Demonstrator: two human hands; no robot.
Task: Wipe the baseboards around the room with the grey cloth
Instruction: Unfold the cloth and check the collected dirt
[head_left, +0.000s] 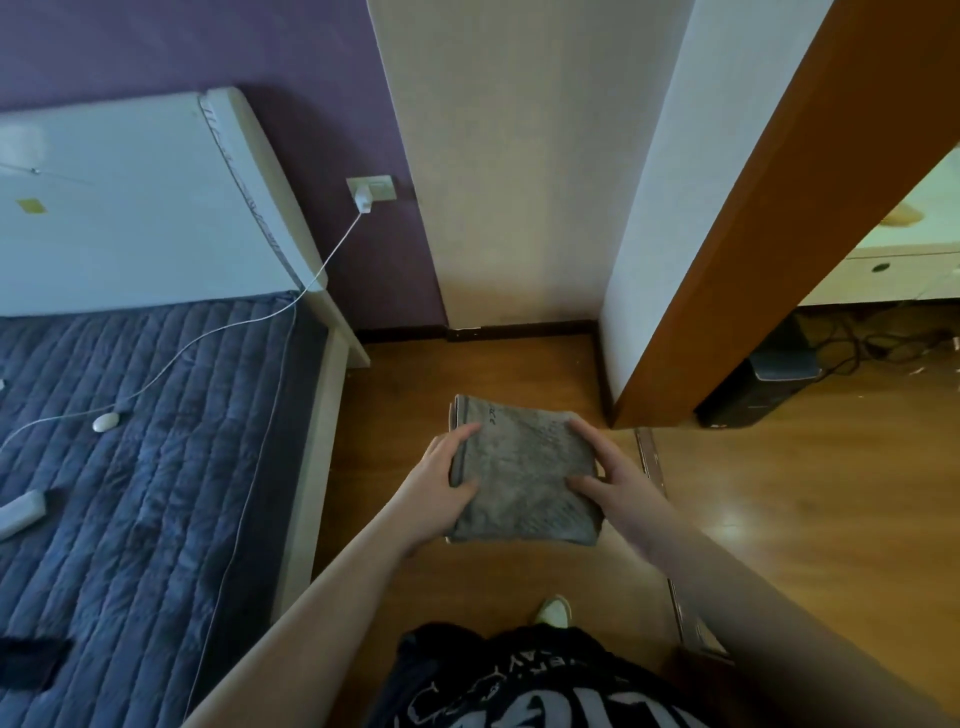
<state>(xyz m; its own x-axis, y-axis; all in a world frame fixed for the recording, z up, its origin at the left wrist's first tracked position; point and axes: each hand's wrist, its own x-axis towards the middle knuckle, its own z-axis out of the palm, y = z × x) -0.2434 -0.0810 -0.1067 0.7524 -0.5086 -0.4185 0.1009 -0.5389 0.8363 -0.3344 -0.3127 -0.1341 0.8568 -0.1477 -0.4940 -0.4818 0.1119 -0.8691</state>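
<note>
Grey cloth, folded, gripped at its sides by both hands, left and right; dark baseboard beyond.

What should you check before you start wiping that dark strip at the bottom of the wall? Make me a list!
1. Grey cloth folded into a pad: ok.
2. Left hand and right hand both grip the cloth: ok.
3. Baseboard in view ahead: ok.
4. Cloth touching the baseboard: not ok, it is held above the floor.
5. Floor between the person and the baseboard free of things: ok.
6. Charger cable away from the strip: ok, it runs onto the bed.
</note>
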